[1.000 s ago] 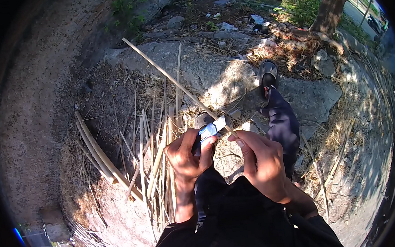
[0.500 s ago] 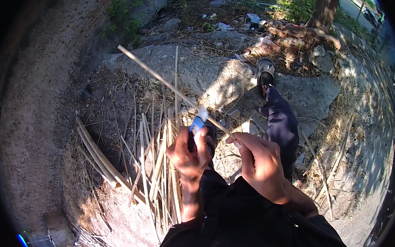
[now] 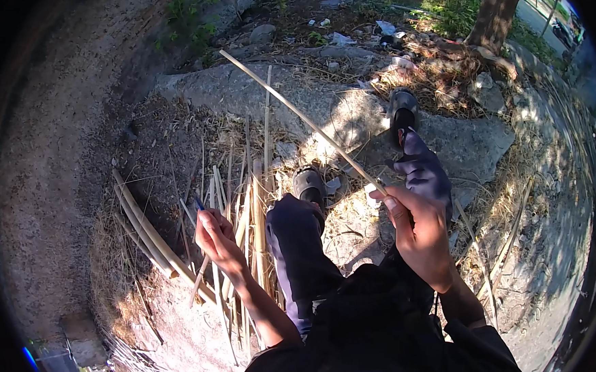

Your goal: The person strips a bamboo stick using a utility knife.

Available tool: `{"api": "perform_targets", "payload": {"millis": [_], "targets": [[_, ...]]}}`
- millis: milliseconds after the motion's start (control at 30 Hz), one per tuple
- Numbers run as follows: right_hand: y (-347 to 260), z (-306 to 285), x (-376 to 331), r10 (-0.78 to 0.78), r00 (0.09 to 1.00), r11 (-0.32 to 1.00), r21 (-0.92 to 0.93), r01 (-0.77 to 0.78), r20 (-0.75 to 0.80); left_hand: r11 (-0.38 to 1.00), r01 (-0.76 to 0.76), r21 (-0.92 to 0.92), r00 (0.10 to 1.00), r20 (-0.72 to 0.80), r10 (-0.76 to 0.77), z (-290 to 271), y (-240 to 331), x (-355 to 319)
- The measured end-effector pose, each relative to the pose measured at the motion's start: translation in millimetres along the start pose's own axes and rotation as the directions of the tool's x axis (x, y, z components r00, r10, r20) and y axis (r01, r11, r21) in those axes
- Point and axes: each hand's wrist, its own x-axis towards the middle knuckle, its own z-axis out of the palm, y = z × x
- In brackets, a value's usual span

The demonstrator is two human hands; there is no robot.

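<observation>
A long, thin, pale stick (image 3: 311, 125), bamboo-like, slants up and away to the left from my right hand (image 3: 418, 238). That hand is closed, pinching the stick's near end between thumb and fingers. My left hand (image 3: 218, 241) is off to the left, apart from the stick, over a pile of split bamboo strips (image 3: 249, 216). Its fingers are closed round a small blue tool (image 3: 199, 203). Only the tip of this tool shows above the fingers, so its exact kind is hidden.
Thick curved bamboo pieces (image 3: 147, 222) lie left of the pile. Longer strips (image 3: 499, 262) rest on the ground at right. Beyond my shoes (image 3: 402, 108) stretches a rock slab (image 3: 265, 96), with litter and a tree trunk (image 3: 500, 10) behind. A rough wall (image 3: 58, 166) rises at left.
My left hand has moved left, taking the blue tool away from the stick. My right hand has shifted slightly right with the stick, whose far end has swung right and up.
</observation>
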Motion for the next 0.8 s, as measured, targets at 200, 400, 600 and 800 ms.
{"api": "perform_targets", "payload": {"millis": [200,400,600,800], "targets": [[-14,6,10,-0.078,0.996,0.997,-0.017,0.079,0.040,0.981,-0.161,0.107,0.882,0.461,0.094,34,28,-44],[-22,11,5,-0.131,0.990,0.988,-0.071,0.135,0.054,0.953,-0.299,0.051,0.813,0.537,0.226,62,53,-52],[-24,10,3,-0.083,0.993,0.995,-0.041,0.087,0.082,0.931,-0.345,0.120,0.792,0.569,0.220,67,57,-50],[-28,8,6,-0.085,0.992,0.996,0.020,0.083,0.098,0.922,-0.364,0.130,0.792,0.565,0.233,71,55,-52]]}}
